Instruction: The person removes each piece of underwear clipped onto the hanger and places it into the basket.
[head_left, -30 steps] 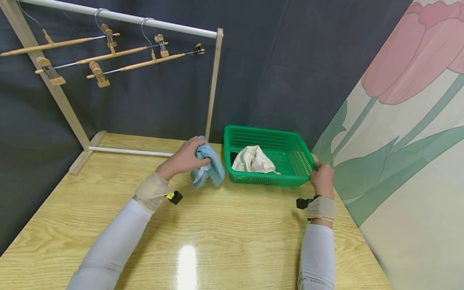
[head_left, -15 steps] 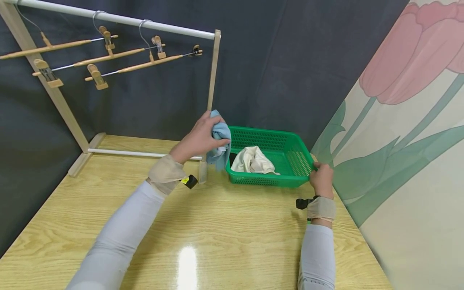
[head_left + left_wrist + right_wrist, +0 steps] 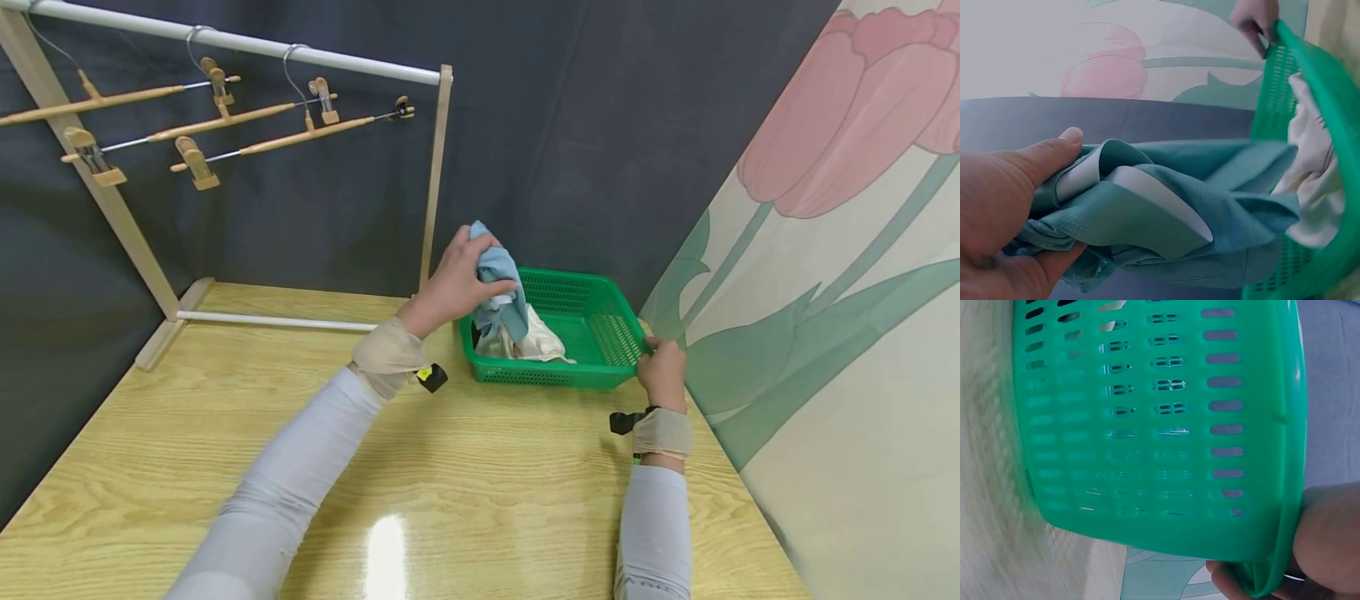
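Note:
My left hand (image 3: pixel 463 283) grips a crumpled light-blue cloth garment (image 3: pixel 501 271) between thumb and fingers, held over the left end of the green plastic basket (image 3: pixel 555 377). In the left wrist view the blue garment (image 3: pixel 1210 212) hangs in folds with pale strips along its edge. Inside the basket lies a cream-white cloth (image 3: pixel 543 340), partly hidden behind the blue one. At the basket's near right corner my right hand (image 3: pixel 663 371) holds the rim. The right wrist view has the slotted basket wall (image 3: pixel 1260 456) with my fingers (image 3: pixel 1225 578) curled at its corner.
On the left stands a rack with a white top bar (image 3: pixel 360 62) and wooden posts. Three wooden hangers (image 3: pixel 307 137) with clips hang from it. A dark curtain (image 3: pixel 600 125) backs the wooden table (image 3: pixel 487 483), and a tulip-patterned wall (image 3: pixel 847 275) rises on the right.
My left hand has carried the blue garment up and to the right, from beside the basket to above its left end. The right hand has stayed on the basket's corner.

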### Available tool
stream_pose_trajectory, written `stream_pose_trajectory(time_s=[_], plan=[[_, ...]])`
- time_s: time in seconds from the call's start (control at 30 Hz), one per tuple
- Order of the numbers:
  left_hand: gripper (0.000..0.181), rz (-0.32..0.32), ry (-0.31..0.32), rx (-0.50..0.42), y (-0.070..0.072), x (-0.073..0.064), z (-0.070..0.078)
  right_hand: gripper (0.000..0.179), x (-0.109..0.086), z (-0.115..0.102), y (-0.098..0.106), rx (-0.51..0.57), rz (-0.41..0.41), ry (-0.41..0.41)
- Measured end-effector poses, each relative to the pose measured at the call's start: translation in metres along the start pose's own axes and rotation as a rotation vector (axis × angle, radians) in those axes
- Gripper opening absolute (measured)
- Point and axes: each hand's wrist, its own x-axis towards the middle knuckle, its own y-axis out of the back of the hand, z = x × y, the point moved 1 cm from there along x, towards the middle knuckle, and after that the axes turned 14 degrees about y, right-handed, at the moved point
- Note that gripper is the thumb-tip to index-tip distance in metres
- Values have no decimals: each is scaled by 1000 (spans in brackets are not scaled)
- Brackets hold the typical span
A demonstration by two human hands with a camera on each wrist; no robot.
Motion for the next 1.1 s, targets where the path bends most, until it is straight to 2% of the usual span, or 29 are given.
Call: stream_pose_trajectory(time_s=[0.37, 0.57, 0.67, 0.77, 0.83, 0.9, 0.97, 1.03, 1.1], plan=[[45, -113, 25, -11, -52, 5, -10, 42, -2, 1, 3, 1, 1, 1], [48, -190, 54, 21, -72, 7, -19, 43, -3, -1, 3, -4, 2, -2], [48, -245, 82, 90, -78, 6, -26, 42, -2, -3, 3, -2, 0, -2], [52, -309, 121, 242, -83, 3, -34, 42, -2, -3, 3, 3, 5, 5], [54, -319, 134, 371, -86, 0, -38, 42, -2, -4, 3, 3, 6, -1], [55, -266, 129, 470, -89, -2, -40, 42, -3, -3, 3, 5, 4, -7], [50, -157, 103, 513, -92, -3, -41, 42, -3, -3, 3, 6, 3, -12], [39, -30, 62, 505, -94, -4, -41, 42, -4, -2, 3, 7, 3, -14], [24, 59, 18, 495, -96, -4, -41, 43, -4, -2, 3, 12, 5, -14]])
